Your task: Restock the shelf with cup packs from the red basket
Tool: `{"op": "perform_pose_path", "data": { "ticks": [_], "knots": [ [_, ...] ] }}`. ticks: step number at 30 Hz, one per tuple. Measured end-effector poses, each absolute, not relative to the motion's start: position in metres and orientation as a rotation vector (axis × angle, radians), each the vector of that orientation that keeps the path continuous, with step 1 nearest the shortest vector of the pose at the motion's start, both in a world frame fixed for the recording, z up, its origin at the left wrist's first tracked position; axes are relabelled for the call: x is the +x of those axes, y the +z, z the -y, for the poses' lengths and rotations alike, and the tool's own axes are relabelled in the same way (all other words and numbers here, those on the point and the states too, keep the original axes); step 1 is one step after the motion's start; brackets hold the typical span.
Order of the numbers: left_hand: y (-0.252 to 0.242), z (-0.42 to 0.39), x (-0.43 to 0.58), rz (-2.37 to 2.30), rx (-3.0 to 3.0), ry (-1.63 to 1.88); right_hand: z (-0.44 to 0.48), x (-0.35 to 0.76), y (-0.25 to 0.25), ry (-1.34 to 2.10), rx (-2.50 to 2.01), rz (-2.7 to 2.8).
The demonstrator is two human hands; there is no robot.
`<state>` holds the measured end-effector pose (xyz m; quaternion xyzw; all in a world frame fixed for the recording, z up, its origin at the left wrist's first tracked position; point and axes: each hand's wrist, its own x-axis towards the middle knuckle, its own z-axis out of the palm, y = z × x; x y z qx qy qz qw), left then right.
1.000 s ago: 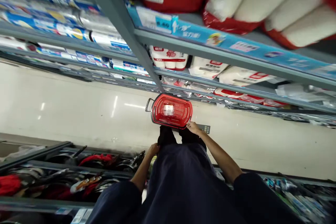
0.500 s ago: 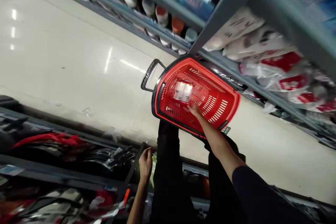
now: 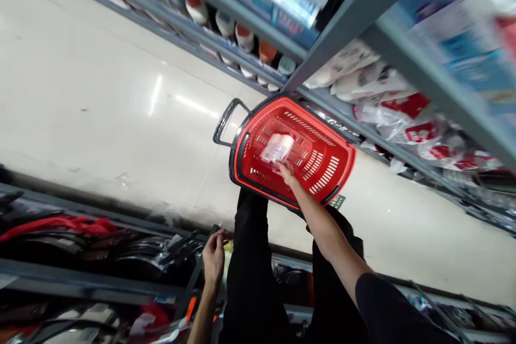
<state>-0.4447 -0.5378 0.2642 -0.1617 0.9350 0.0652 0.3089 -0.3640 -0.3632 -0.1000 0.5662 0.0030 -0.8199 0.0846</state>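
Observation:
A red shopping basket (image 3: 342,158) with black trim stands on the floor by my legs, its black handle (image 3: 223,126) sticking out at the left. Inside lies a small package in clear plastic (image 3: 278,148) with pale contents. My right hand (image 3: 286,172) reaches down into the basket, fingers closed at the package's near edge, where the wrap looks pinched. Glare and blur hide the package's exact kind. My left hand (image 3: 213,258) hangs beside my left leg, near the lower shelving, its fingers loosely bent and apart with nothing visible in them.
Shelving with a grey upright (image 3: 346,16) borders the basket's far side, carrying bottles (image 3: 245,37) and plastic-wrapped packs (image 3: 407,107). Behind my left hand a lower shelf (image 3: 100,279) holds dark wrapped goods. The pale tiled floor (image 3: 100,97) runs between.
My right hand has moved onto the package's near edge, and the package now lies tilted differently. The view has shifted slightly; my left hand stays low by the shelf.

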Motion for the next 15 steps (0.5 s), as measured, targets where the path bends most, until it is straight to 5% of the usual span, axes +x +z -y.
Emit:
{"op": "perform_pose_path", "data": {
  "ticks": [8,15],
  "knots": [
    [0.281,0.361,-0.444,-2.249,0.062,0.231,0.205,-0.236,0.128,-2.511,1.463,0.804],
    [0.387,0.161,-0.406,-1.490,0.911,0.174,0.117,-0.089,0.365,-2.657,1.102,0.962]
  ]
}}
